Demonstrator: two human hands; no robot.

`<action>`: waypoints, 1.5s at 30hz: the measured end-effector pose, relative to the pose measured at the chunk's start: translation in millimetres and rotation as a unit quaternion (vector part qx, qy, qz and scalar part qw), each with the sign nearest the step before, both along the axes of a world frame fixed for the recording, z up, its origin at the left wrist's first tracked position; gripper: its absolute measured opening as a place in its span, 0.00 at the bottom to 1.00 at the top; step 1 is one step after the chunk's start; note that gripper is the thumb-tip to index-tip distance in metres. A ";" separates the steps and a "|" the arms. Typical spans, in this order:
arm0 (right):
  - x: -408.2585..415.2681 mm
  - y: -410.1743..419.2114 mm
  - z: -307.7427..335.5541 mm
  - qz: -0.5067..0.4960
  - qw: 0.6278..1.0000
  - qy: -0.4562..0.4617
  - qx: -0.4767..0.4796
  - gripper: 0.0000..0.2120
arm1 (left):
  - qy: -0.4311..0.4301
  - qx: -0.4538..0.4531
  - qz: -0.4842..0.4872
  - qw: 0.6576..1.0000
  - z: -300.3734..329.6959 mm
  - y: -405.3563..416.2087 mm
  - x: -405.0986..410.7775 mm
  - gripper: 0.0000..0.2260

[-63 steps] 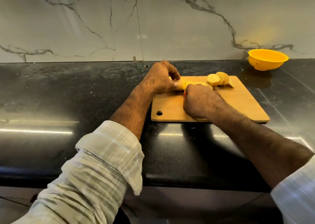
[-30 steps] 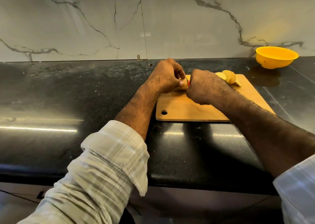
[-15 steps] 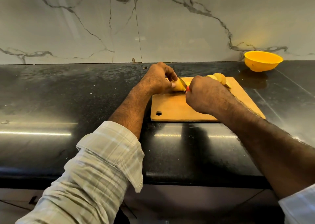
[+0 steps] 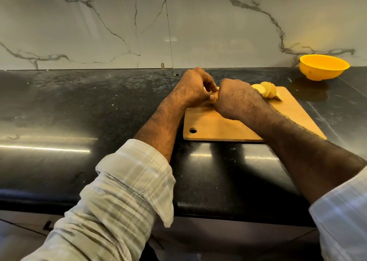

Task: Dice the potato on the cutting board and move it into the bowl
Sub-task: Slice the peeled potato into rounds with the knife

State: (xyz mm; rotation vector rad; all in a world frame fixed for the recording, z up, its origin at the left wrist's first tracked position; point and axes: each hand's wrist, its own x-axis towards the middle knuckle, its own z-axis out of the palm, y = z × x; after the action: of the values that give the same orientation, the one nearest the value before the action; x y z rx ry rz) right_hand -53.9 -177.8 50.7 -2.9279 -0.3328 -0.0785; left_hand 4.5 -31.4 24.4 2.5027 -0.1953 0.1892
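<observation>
Saw rolled plaid sleeve [image 4: 127, 181] at lower left. Left hand [image 4: 193, 87] sat at far left edge of wooden cutting board [image 4: 218, 125], fingers curled, pinching small potato piece [image 4: 211, 99]. Right hand [image 4: 236, 99] pressed just beside it, fist closed round knife; only red speck of handle [image 4: 218, 93] showed, blade hidden. Potato slices [image 4: 267, 90] leaned together on board's far side, right of my 2 hands. Yellow bowl [image 4: 323, 67] stood well apart on black countertop [image 4: 79, 105], by marble wall.
</observation>
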 end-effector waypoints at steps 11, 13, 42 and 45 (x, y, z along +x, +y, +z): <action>-31.4 -14.6 -12.5 -0.012 0.996 0.076 -0.046 0.15 | -0.003 -0.026 0.005 1.000 -3.6 5.4 -1.8 0.08; -33.2 -20.9 -8.4 -0.022 0.996 0.080 -0.037 0.12 | -0.004 -0.033 -0.003 0.999 -3.8 7.1 -3.4 0.08; 0.1 -3.7 11.3 -0.029 0.994 0.086 0.065 0.08 | -0.002 -0.034 0.010 0.999 -2.8 3.0 0.4 0.06; -11.6 -4.7 2.3 -0.013 0.997 0.078 0.010 0.06 | -0.008 -0.029 0.011 0.999 -2.8 2.2 0.4 0.07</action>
State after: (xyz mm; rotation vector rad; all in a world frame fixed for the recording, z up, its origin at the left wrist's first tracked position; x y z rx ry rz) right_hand -65.6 -182.6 53.0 -2.8951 -0.2686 0.1401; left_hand 4.9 -29.2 21.6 2.4475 -0.1656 0.2204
